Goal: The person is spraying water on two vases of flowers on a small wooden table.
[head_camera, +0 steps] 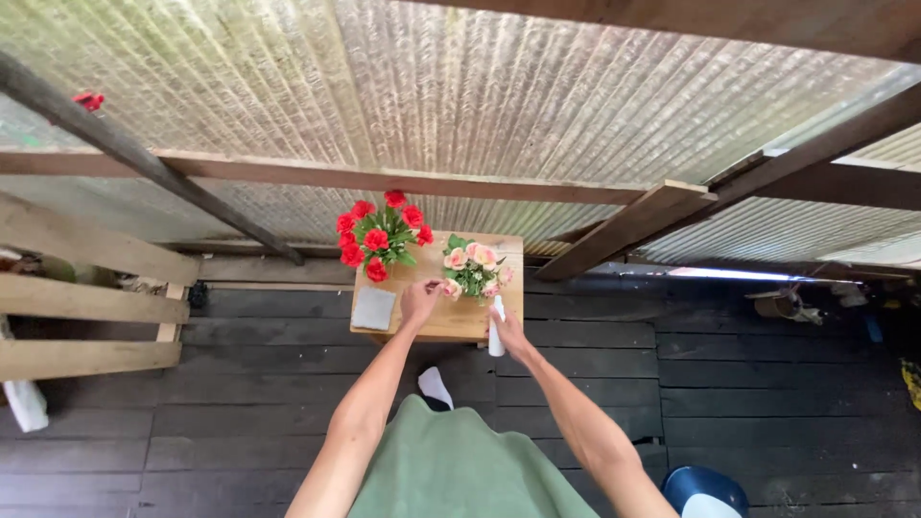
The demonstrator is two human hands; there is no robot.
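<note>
- The left hand [419,299] pinched what looked like a pink bloom [451,287] of the pink bouquet [473,269].
- The right hand [509,331] gripped a white spray bottle [496,338] at the tabletop's [451,321] near edge.
- Red flowers [380,235] stood far left.

Person, head-camera view. Arms bare to the frame edge, no sleeves showing; left hand [419,302] and right hand [511,336] bare, without gloves. Sage-green garment [460,465] over the lap at 6 o'clock. White sock [435,386] just above it.
</note>
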